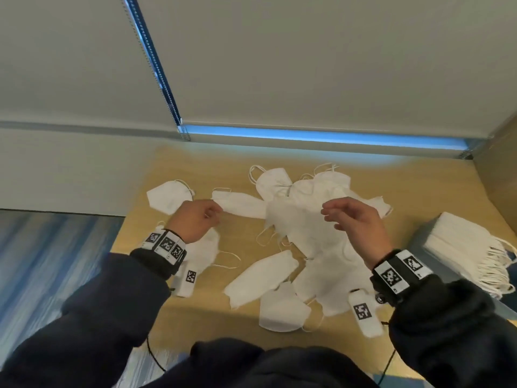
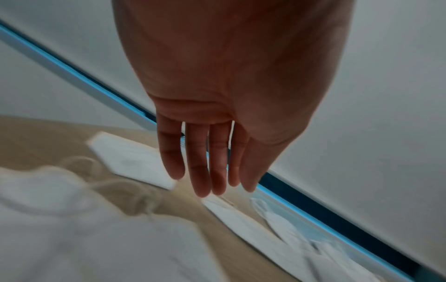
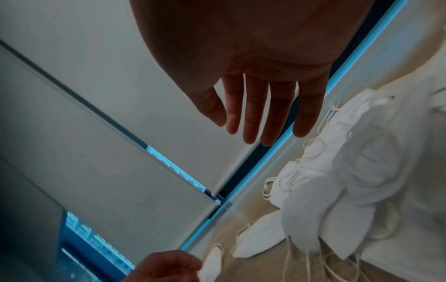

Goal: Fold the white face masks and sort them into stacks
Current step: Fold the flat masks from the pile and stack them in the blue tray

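Several white face masks lie loose on the wooden table (image 1: 195,315), most of them in a heap (image 1: 302,228) at its middle. My left hand (image 1: 212,214) hovers with relaxed fingers just at the end of a long mask (image 1: 243,204) and holds nothing. In the left wrist view its fingers (image 2: 198,171) hang straight above the table. My right hand (image 1: 328,217) hovers over the heap, and its fingers (image 3: 251,114) are straight and empty. A flat folded mask (image 1: 167,197) lies at the far left. Another mask (image 1: 208,250) lies partly hidden under my left wrist.
A neat stack of masks (image 1: 467,245) with ear loops hanging off sits at the table's right edge. Two more masks (image 1: 260,278) (image 1: 282,312) lie near the front. A wall and window blind (image 1: 279,65) close off the table's far side. Blue carpet (image 1: 42,261) is at the left.
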Available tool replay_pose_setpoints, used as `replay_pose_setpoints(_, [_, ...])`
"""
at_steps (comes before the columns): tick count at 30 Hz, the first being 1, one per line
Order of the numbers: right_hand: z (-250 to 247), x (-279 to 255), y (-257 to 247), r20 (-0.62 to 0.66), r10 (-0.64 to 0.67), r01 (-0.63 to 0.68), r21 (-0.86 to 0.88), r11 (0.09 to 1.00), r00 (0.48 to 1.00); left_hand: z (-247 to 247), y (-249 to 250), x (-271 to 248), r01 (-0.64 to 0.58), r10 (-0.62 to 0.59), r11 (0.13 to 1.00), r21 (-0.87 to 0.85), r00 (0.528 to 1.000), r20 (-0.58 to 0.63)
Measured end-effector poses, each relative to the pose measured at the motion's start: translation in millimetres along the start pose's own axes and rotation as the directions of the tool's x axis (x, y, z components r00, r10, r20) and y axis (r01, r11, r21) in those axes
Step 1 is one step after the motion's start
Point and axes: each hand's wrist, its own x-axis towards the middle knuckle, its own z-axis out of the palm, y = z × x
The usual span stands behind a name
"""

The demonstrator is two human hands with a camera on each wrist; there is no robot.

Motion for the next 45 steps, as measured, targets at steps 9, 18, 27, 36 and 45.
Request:
replay_pose_setpoints(9, [126.2,81.3,1.5,0.173,-0.009,0.071,-0.353,0.933,0.985,-40.9,-98.1,0.3,0.066,-0.065,0.989,0.134,0.998,-0.01])
replay_pose_setpoints(18, [171.7,181.7,6.6,0.026,0.109,-0.053,-0.75,0.659,0.994,1.9,-95.7,18.0,0.05,-0.087,0.964,0.26,0.987,0.135])
replay_pose_setpoints(27, [176.6,234.4,25.1,-0.081,0.33,-0.195,-0.924,0.33,0.941,-18.9,-112.2,23.9,0.085,-0.109,0.842,-0.533,0.994,-0.014])
replay_pose_setpoints(36, [158.8,145.8,-72.8,0.011,0.053,-0.051,-0.115,0.992,0.999,-42.4,-111.9,-11.8,0.138,-0.302,0.546,-0.826,0.953,-0.04])
replay_pose_setpoints(45, [171.6,41.7,-55.3,0.288,0.28,-0.322,0.11,0.94,0.916,-81.3,-31.8,-32.0,-0.11,0.112,0.719,-0.686,0.993,-0.042])
